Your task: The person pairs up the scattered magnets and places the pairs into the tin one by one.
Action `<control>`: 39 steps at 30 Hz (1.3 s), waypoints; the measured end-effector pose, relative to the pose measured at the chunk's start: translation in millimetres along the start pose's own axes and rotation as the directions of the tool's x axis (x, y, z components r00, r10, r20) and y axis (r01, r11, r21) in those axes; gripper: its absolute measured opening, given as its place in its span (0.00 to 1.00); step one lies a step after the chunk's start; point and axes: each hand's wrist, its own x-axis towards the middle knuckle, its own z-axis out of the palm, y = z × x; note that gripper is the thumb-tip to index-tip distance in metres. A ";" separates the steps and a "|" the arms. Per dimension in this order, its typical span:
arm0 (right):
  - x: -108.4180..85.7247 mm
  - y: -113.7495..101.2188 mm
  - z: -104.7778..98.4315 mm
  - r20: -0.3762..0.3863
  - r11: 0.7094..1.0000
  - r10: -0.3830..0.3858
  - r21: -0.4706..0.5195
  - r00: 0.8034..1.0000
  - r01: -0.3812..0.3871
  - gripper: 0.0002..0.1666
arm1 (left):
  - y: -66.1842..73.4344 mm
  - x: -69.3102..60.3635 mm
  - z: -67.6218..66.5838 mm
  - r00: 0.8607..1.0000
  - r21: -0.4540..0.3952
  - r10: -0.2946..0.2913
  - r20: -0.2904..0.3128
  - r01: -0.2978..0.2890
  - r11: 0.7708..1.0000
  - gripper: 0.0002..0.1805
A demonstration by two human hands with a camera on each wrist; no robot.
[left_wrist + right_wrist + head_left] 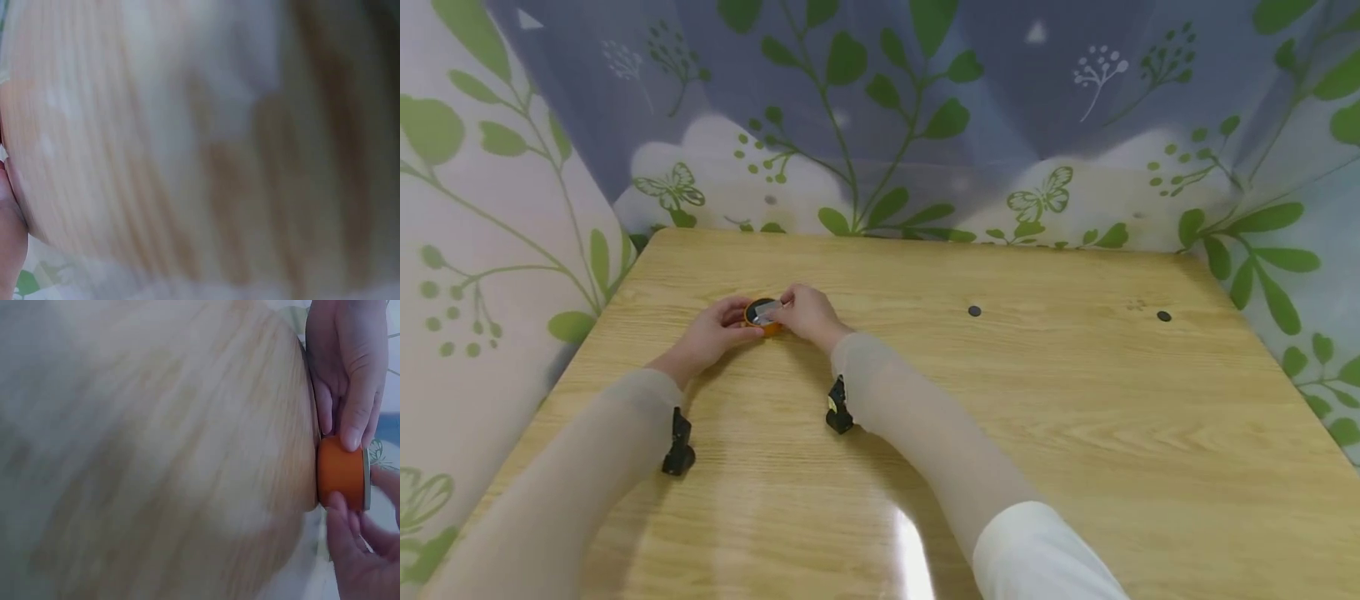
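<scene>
A small round orange tin (771,329) stands on the table, with a dark top that carries a silvery patch. In the right wrist view the tin (340,474) shows a smooth orange side and a pale metallic rim. My left hand (713,333) grips it from the left, thumb and fingers around its side. From the right, my right hand (812,315) holds the tin at its rim and side, its fingertips partly over the top. Only a sliver of my left hand (11,240) shows in the left wrist view, and the tin is out of that frame.
The wood-grain table (1075,400) spreads to the right. On it lie a dark disc (974,311) and another dark disc (1163,316) farther right. A leaf-patterned curtain (880,125) borders the back and sides. Small black cameras (839,406) sit on both wrists.
</scene>
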 end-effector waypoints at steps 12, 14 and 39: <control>2.3 3.1 -7.8 0.144 0.982 -0.155 -0.085 0.977 0.168 0.27 | 0.2 -0.2 1.3 1.000 -0.031 -0.006 -0.001 0.006 0.999 0.35; 2.6 1.4 -6.5 0.135 0.987 -0.133 -0.072 0.982 0.144 0.27 | -0.8 0.2 1.3 1.000 -0.030 0.003 -0.001 -0.003 1.000 0.34; 4.5 5.9 -15.0 0.324 0.969 -0.085 0.245 0.942 0.003 0.28 | 0.8 -0.6 0.6 1.000 -0.030 -0.016 -0.002 0.016 0.999 0.37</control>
